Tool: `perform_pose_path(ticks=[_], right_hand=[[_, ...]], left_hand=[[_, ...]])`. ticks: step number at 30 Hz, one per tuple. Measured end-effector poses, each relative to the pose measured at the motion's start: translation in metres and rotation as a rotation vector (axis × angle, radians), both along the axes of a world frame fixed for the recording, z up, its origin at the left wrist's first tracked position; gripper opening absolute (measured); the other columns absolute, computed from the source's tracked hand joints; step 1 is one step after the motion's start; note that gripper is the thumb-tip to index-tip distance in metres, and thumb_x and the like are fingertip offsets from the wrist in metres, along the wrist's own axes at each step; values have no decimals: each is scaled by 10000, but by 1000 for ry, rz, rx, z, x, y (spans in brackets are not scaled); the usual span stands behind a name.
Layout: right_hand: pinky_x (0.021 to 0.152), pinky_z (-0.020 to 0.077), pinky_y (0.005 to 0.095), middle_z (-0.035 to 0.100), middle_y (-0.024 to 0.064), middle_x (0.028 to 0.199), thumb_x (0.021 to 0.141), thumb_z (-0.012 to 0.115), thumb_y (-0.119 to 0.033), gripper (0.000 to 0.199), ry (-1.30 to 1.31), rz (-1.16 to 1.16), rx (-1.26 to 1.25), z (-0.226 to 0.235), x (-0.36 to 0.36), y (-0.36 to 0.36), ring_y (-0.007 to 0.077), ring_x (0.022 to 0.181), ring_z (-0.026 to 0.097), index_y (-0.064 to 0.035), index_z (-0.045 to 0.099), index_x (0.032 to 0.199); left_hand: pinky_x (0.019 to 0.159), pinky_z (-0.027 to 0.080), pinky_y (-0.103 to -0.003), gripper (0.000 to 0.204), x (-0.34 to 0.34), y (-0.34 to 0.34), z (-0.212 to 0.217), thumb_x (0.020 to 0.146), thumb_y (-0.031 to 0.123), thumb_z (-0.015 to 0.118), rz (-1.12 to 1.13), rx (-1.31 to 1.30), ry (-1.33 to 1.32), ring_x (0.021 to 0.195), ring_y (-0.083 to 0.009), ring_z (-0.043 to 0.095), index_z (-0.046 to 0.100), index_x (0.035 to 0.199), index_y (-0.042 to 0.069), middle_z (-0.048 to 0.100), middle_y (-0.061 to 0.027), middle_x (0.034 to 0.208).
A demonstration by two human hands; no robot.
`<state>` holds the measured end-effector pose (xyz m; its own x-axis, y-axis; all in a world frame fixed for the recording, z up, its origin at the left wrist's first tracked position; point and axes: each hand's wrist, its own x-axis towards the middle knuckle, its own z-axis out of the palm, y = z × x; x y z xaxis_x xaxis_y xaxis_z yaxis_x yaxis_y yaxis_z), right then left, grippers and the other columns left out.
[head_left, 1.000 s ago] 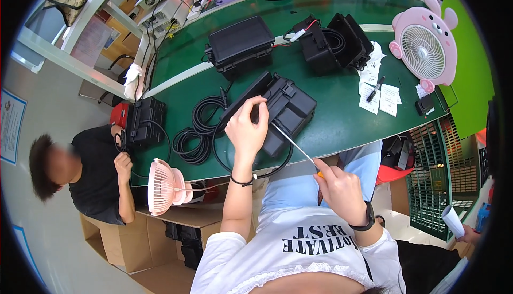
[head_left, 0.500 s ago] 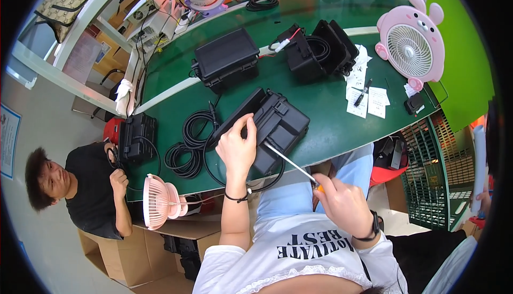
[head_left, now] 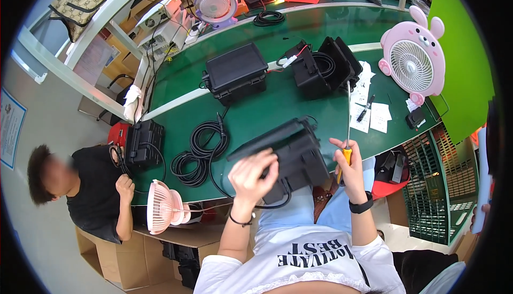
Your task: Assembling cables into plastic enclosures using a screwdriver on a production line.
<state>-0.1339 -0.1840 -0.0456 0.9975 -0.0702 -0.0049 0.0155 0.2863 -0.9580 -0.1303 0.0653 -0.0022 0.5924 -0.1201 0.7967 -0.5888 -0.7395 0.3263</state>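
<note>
A black plastic case (head_left: 299, 160) lies before me at the table's near edge, its lid (head_left: 267, 140) raised toward the far left. Over the case's left part is my left hand (head_left: 254, 177), slightly blurred, with fingers bent toward the thumb; whatever they may pinch is too small to see. My right hand (head_left: 351, 172) is closed round the yellow handle of a screwdriver (head_left: 347, 155), right of the case. Its metal shaft points away from me, the tip apart from the case in front of me. A black cable (head_left: 219, 184) runs from the case to the left.
Coiled black cable (head_left: 200, 152) lies left of the case. Beyond stand a closed black case (head_left: 235, 72) and an open one (head_left: 326, 69). Paper sheets (head_left: 379, 118), a pink rabbit-shaped fan (head_left: 410, 59) and a small pink fan (head_left: 163, 207) are nearby. A co-worker (head_left: 93, 187) sits at left.
The screwdriver has left the case, swung upright and moved right with my right hand. The case has turned and its lid leans differently. My left hand has moved down and slightly right.
</note>
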Motion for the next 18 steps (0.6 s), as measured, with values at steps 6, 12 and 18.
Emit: perform_pose_path(ticks=[6,12,18], right_hand=[[781,493,209,594,85,1187,944,582,1,219,-95,-109,105,-13,7,9,77,956,572,-108,444,1074],[895,476,237,587,110,1182,929,577,52,258,-2,-127,221,-12,-2,6,105,1026,574,-111,439,1073],[906,457,236,503,-3,912,927,566,75,283,32,-162,251,-13,4,10,103,952,554,-130,444,1080]], left_hand=[[706,511,-255,166,-27,-22,-5,733,189,767,-51,218,-150,744,-143,686,709,888,178,728,-7,894],[713,492,-241,189,-35,-24,-9,722,171,771,-62,184,-180,766,-114,683,710,900,183,726,31,890],[1091,299,-463,963,-34,-16,-57,696,312,863,66,-421,-81,1329,-325,328,278,1424,75,305,-190,1441]])
